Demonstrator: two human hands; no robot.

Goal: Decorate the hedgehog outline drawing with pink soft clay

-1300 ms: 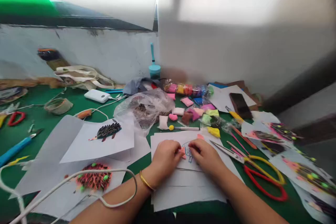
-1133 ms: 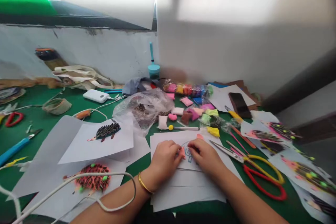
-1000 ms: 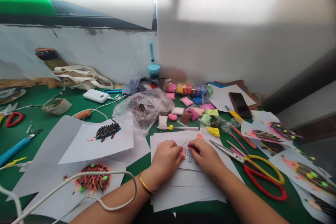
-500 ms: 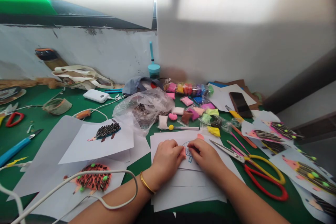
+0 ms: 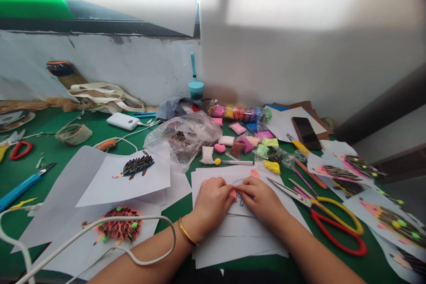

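My left hand (image 5: 211, 202) and my right hand (image 5: 261, 199) meet over a white sheet (image 5: 233, 213) that bears a blue outline drawing. Between their fingertips is a small lump of pink clay (image 5: 233, 194), pinched from both sides and pressed on the drawing. A gold bangle (image 5: 186, 233) circles my left wrist. A second bit of pink clay (image 5: 254, 173) lies on the sheet just beyond my right hand.
Red and yellow scissors (image 5: 333, 226) lie right of the sheet. Clay pieces (image 5: 253, 142), a seed bag (image 5: 186, 137) and a pen (image 5: 233, 162) sit behind. Hedgehog pictures (image 5: 136, 166) lie left and right. A white cable (image 5: 100, 226) loops at the lower left. A phone (image 5: 304, 131) is at the back right.
My fingertips have drawn closer together on the pink clay, the right hand shifting slightly left. Everything else stays as it was.
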